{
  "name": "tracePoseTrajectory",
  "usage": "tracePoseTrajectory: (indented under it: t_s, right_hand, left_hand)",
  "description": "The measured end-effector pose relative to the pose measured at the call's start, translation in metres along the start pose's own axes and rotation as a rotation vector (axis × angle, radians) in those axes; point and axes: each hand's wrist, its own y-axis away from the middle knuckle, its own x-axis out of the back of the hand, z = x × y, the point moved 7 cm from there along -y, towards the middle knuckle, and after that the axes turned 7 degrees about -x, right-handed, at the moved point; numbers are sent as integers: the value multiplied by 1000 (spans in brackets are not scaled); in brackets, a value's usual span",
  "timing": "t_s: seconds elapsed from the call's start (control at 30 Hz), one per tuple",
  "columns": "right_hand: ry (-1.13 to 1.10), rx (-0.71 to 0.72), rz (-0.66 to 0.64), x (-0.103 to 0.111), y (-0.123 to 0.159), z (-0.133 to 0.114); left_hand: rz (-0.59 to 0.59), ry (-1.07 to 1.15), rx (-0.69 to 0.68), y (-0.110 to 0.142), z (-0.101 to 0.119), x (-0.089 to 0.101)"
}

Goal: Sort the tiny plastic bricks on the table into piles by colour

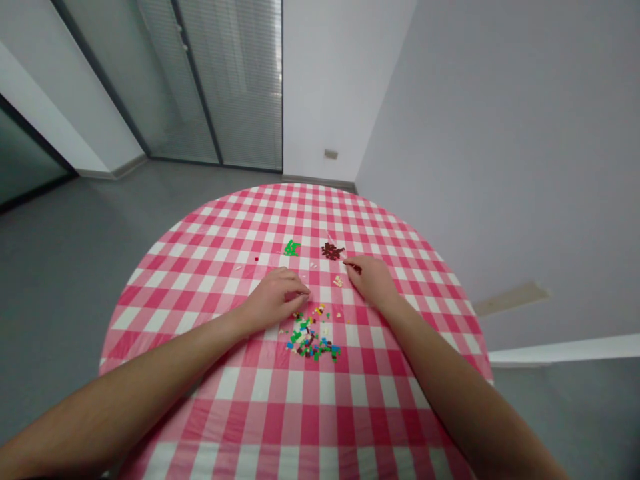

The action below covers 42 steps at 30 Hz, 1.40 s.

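Observation:
My left hand [274, 299] rests on the cloth with its fingers curled together, just above a loose heap of tiny mixed-colour plastic bricks [310, 340]. Whether those fingertips pinch a piece is too small to tell. My right hand [369, 280] lies to the right, its fingertips beside a few dark bricks [355, 267] and close to a small pile of dark red bricks [332, 251]. Farther forward sits a small group of green bricks [292, 248]. A few beige bricks [338, 281] lie between my hands.
All of this lies on a round table with a pink-and-white checked cloth [235, 230]. Scattered single bricks dot the cloth left of the green group. Beyond the table edge are a grey floor [150, 200], a white wall, and glass panels with blinds [240, 87].

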Motion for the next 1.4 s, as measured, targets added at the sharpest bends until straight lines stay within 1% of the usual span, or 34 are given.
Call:
tracePoseTrajectory:
  t_s: [0.07, 0.13, 0.4, 0.6, 0.73, 0.83, 0.97, 1.1, 1.23, 1.4]
  right_hand:
    - [70, -2, -55, -6, -5, 4]
    - [108, 18, -79, -11, -8, 3]
    - [118, 54, -35, -18, -7, 3]
    - [166, 40, -70, -22, -6, 2]
    - [133, 47, -51, -20, -6, 2]
    - [123, 35, -59, -20, -6, 4]
    - [144, -8, -100, -20, -6, 4]
    - [117, 7, -58, -16, -5, -1]
    - [56, 6, -14, -13, -4, -2]
    - [22, 21, 23, -12, -3, -2]
  left_hand:
    - [-5, 6, 9, 0, 0, -1]
    - [-6, 10, 21, 0, -1, -1]
    - [-13, 7, 17, -1, 1, 0]
    - [-31, -4, 17, -1, 0, -2]
    - [-37, 0, 15, 0, -1, -2]
    - [-73, 8, 12, -1, 0, -3]
    - [-179, 45, -27, -1, 7, -9]
    - [-269, 81, -109, 2, 20, -20]
    - [-296, 30, -87, 3, 24, -29]
    - [-314, -20, -54, 1, 28, -31]
